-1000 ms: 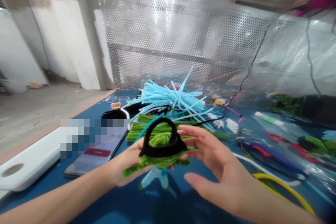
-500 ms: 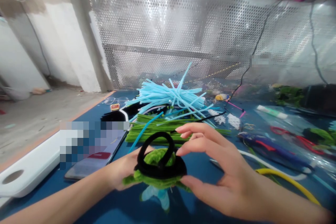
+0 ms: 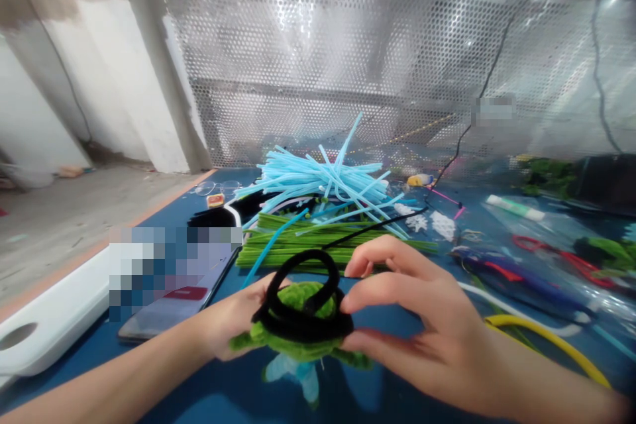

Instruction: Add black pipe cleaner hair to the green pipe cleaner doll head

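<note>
A green figure (image 3: 298, 347) of fuzzy pipe cleaners, with light-blue, green-tipped pieces (image 3: 293, 374) below it, is held above the table. Around its rounded top lies a coiled black pipe cleaner (image 3: 308, 330), with one loop standing up. My left hand (image 3: 236, 323) grips the figure from the left; its fingertips are hidden behind it. On the right side, the thumb and a finger of my right hand (image 3: 422, 318) close on the edge of the black coil, while the forefinger arches above.
Behind my hands lie green pipe cleaners (image 3: 278, 248) and a light-blue pile (image 3: 318, 175). A phone (image 3: 173, 305) and a long white object (image 3: 64, 308) are on the left. Right are a dark blue tool (image 3: 521, 281), yellow tubing (image 3: 551, 338) and a glue tube (image 3: 514, 207). A perforated metal panel (image 3: 318, 66) stands behind.
The black upright loop has shifted slightly right and leans over more. My right hand's forefinger has bent and moved a little right. My left hand keeps its hold.
</note>
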